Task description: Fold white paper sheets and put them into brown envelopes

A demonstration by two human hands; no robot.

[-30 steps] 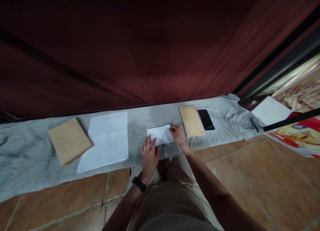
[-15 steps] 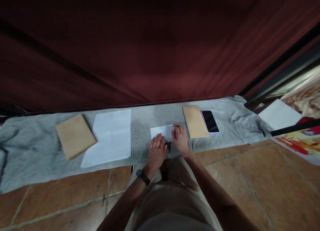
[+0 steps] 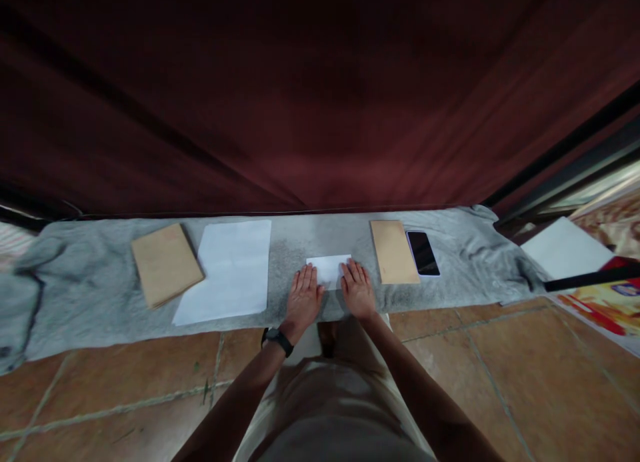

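A small folded white paper (image 3: 327, 267) lies on a grey cloth (image 3: 75, 289) spread over the floor. My left hand (image 3: 303, 299) lies flat with its fingers spread on the paper's left near corner; a black watch sits on that wrist. My right hand (image 3: 357, 291) rests flat on the paper's right near edge. Neither hand grips anything. The near half of the paper is hidden under both hands.
On the cloth, a larger white sheet (image 3: 227, 270) and a brown envelope (image 3: 166, 263) lie to the left. Another brown envelope (image 3: 394, 251) and a black phone (image 3: 423, 253) lie to the right. A dark red curtain (image 3: 300, 102) hangs behind. Tiled floor (image 3: 500, 355) lies in front.
Both hands slid toward me along the small paper and now lie flat side by side on its near edge. The right hand left the paper's far right corner.
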